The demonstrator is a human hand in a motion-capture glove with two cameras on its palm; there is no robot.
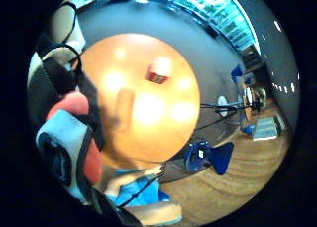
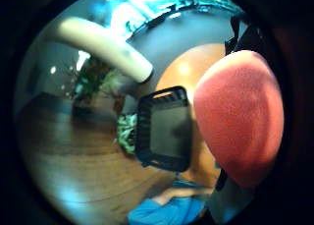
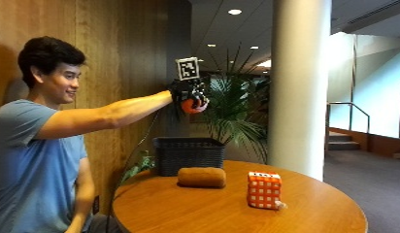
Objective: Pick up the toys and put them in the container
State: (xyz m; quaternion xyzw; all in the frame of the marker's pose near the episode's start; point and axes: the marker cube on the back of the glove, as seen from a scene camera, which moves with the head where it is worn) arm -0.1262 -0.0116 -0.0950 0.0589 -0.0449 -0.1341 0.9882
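orange toy (image 3: 191, 107) gripped by right hand (image 3: 187, 92), above basket (image 3: 189, 155)

A round wooden bench (image 3: 206, 213) stands before a wood-panelled wall (image 3: 116, 53). Behind it rises a potted palm (image 3: 235, 109), and to its side a thick pale column (image 3: 300, 87). Farther back, steps with a handrail (image 3: 348, 121) lead up. A blue chair (image 1: 208, 156) sits on the wooden floor beside the bench.

Orange toy (image 3: 190, 106): we are seeing only a sliver, the gloved right hand (image 3: 189, 95) covering the rest.
Basket (image 3: 189, 156): we are not seeing inside.
Table (image 3: 187, 208): the edge is cutting off its near side.
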